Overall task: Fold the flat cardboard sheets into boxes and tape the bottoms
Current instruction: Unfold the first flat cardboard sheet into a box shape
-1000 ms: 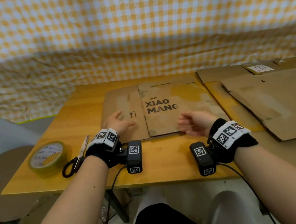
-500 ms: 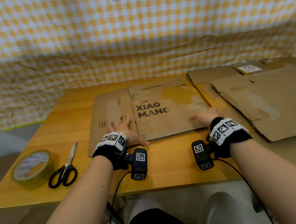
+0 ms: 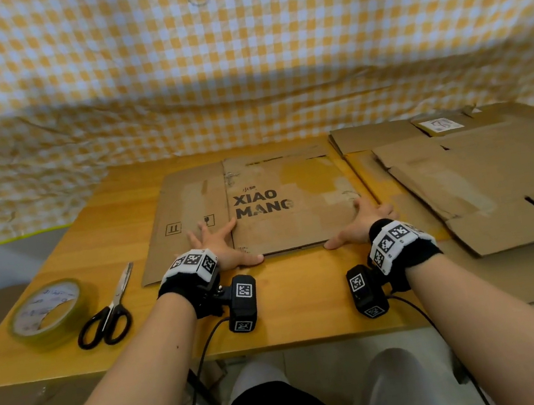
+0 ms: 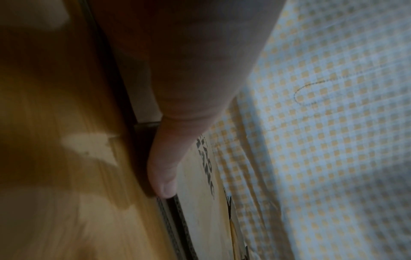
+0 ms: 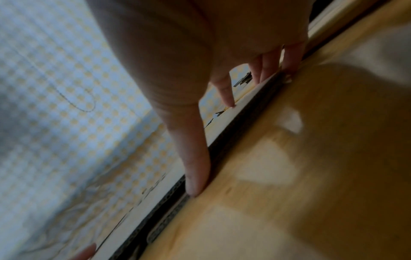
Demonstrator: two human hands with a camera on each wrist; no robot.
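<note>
A wooden table (image 3: 284,307) is covered at its middle by the flattened cardboard sheet (image 3: 293,222) printed XIAO MANG. More flat cardboard (image 3: 483,177) is stacked at 3 o'clock. At 9 o'clock a tape roll (image 3: 47,309) and scissors (image 3: 110,312) are laid. The left hand (image 3: 220,245) and right hand (image 3: 363,220) are spread flat on the sheet's near corners, thumbs seemingly hooked at its edge.

Flattened "XIAO MANG" cardboard sheet (image 3: 280,207) flat on table; more sheets (image 3: 463,180) right.

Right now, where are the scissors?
In the head view the scissors lie on the left of the wooden table, between the tape roll and the left hand.
</note>
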